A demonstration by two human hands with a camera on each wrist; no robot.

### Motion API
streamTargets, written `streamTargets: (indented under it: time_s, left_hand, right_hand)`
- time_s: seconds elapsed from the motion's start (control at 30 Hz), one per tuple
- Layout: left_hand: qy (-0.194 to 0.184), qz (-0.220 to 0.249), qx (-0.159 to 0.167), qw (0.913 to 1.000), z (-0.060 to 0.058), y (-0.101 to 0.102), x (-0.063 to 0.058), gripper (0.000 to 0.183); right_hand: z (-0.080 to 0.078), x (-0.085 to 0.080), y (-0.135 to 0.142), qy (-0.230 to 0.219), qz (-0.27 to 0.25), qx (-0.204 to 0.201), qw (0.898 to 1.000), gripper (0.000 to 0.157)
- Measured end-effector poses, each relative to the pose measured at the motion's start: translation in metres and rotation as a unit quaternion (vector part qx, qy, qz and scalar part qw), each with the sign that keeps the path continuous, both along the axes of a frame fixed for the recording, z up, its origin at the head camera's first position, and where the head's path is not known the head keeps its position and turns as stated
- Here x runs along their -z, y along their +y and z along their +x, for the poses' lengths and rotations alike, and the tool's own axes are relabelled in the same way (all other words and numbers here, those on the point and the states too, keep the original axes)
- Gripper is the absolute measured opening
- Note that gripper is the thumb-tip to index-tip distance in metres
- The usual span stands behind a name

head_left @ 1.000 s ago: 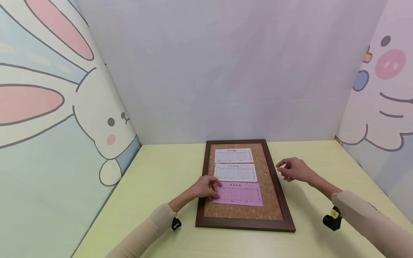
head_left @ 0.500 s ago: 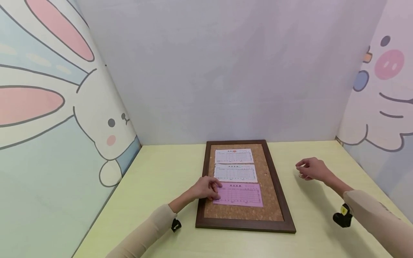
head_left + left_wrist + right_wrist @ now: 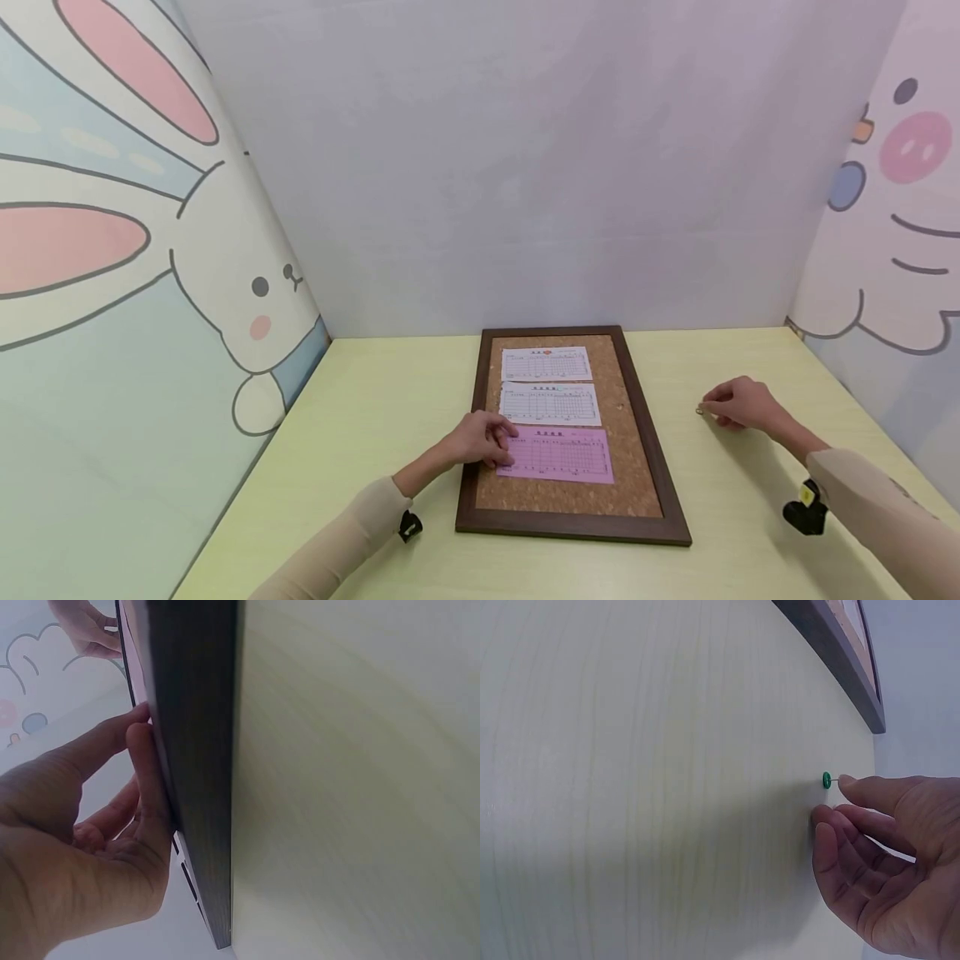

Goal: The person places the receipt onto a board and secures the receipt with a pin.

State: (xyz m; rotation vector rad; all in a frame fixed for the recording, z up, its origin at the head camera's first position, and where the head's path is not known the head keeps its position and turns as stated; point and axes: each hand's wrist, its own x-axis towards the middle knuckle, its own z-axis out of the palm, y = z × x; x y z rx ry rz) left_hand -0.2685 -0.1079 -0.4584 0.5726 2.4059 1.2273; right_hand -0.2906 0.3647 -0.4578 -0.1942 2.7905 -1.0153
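My left hand [image 3: 476, 437] rests its fingertips on the left end of a pink printed slip [image 3: 562, 454], which lies on a framed cork board [image 3: 630, 467]. In the left wrist view the same hand [image 3: 105, 832] bends over the dark frame [image 3: 199, 750]. To the right of the board, my right hand [image 3: 746, 404] is low over the table, with a small thumbtack [image 3: 700, 409] at its fingertips. The right wrist view shows a green-headed thumbtack [image 3: 826, 780] whose needle meets the thumb tip of the right hand [image 3: 885, 862]; the other fingers are curled below.
Two white printed slips, an upper one [image 3: 546, 363] and a middle one [image 3: 550, 405], lie above the pink slip on the cork. The board sits on a pale wooden table [image 3: 375, 417]. A grey back wall [image 3: 480, 167] and cartoon-printed side walls enclose the table.
My right hand has moved right, away from the board, and come down toward the table; the thumbtack now shows at its fingertips. The left hand stays on the pink slip.
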Motion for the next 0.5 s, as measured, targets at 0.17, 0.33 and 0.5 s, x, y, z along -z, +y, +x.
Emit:
streamTargets:
  time_s: [0.17, 0.33, 0.5]
  left_hand:
    - [-0.003, 0.004, -0.001, 1.0, -0.0005, -0.0002, -0.0017, 0.032]
    - [-0.006, 0.005, -0.004, 1.0, 0.0002, -0.0004, 0.0007, 0.03]
    - [0.0, 0.012, 0.004, 0.9999, 0.0005, -0.0014, 0.0009, 0.03]
  right_hand:
    - [-0.0008, 0.0004, -0.0028, 0.01, 0.012, -0.003, 1.0, 0.028]
    - [-0.0001, 0.0025, -0.0055, 0.028, 0.028, -0.012, 0.999, 0.022]
    - [0.0003, 0.0043, -0.0061, 0.054, 0.041, -0.022, 0.997, 0.019]
